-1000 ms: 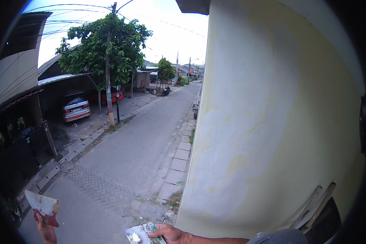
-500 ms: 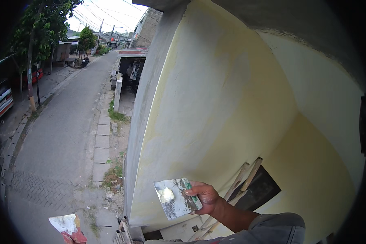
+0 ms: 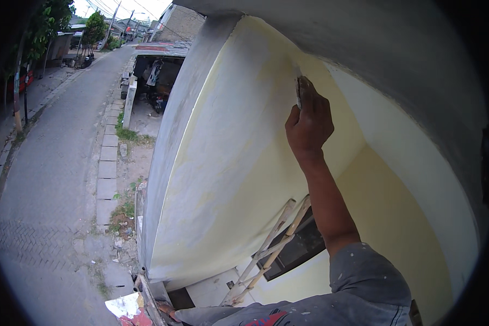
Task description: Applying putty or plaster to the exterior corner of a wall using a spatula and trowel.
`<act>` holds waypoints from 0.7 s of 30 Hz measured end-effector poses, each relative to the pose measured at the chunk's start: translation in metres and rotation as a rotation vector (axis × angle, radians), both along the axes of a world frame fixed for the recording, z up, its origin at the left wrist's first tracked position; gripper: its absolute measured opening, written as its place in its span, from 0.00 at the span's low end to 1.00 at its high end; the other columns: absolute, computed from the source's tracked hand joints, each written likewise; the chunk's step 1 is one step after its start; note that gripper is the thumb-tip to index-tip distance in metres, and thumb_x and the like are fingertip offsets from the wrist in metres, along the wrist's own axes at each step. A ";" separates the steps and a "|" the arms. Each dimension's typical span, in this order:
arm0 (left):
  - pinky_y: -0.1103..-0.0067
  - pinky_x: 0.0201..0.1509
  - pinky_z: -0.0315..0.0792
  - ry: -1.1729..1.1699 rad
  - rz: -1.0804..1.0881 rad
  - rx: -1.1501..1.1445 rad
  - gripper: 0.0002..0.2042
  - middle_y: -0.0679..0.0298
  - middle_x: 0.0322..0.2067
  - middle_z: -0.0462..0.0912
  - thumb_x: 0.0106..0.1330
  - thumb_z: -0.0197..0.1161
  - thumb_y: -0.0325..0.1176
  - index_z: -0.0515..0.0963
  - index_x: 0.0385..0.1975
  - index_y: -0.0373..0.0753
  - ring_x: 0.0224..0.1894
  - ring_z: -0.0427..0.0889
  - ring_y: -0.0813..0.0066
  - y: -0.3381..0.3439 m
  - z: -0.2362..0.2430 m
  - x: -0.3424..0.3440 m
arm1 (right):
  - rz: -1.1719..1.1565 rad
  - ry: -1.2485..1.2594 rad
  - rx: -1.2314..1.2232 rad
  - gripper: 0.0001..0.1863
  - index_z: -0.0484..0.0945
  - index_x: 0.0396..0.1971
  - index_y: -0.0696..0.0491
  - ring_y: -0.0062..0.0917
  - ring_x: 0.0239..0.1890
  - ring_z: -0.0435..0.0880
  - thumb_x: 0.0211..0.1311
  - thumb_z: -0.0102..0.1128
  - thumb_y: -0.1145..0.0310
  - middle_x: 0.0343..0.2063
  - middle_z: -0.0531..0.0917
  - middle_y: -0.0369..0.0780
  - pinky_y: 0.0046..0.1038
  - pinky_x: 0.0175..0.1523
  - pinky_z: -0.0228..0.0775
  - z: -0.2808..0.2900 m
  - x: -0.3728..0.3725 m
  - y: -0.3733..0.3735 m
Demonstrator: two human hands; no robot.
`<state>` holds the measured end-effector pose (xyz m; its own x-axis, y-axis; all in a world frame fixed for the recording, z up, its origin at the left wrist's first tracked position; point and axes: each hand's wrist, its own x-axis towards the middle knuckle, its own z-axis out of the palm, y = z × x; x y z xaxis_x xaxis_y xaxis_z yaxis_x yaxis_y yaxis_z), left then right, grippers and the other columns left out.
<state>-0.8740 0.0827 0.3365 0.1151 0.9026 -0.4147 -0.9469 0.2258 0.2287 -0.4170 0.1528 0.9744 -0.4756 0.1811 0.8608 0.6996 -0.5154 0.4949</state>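
Note:
Raised high in front of me, my right hand (image 3: 311, 122) is closed on a flat putty scraper (image 3: 298, 91). The scraper is seen nearly edge-on, with its tip at the upper part of the wall (image 3: 223, 141). Grey-white smears cover much of the wall's yellow surface. Low at the left, my left hand (image 3: 167, 311) is closed beside a grey edge, partly hidden by my sleeve; what it grips is unclear. Left of it is a flat piece, white above and red below (image 3: 126, 307).
A wooden ladder (image 3: 266, 252) leans against the wall below my right arm, near a dark window (image 3: 293, 247). Overhead runs a grey concrete beam (image 3: 375, 49). Far below on the left lies a street (image 3: 54, 146), with an open shed (image 3: 157, 81) alongside.
My right hand has risen from low by the wall to its upper part, turning the scraper edge-on. My left hand has come into view. The whole view has shifted somewhat.

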 end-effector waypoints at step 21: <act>0.60 0.69 0.65 0.152 -0.010 0.062 0.25 0.61 0.66 0.74 0.77 0.56 0.46 0.66 0.70 0.44 0.67 0.72 0.64 0.079 -0.063 -0.031 | -0.024 -0.001 -0.058 0.26 0.81 0.53 0.51 0.34 0.45 0.83 0.51 0.64 0.82 0.50 0.83 0.35 0.32 0.41 0.83 0.016 -0.017 0.002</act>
<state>-0.9049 0.1618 0.2734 0.0648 0.9262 -0.3714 -0.8981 0.2164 0.3829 -0.4337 0.1546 0.9900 -0.4712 0.2418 0.8482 0.6871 -0.5023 0.5249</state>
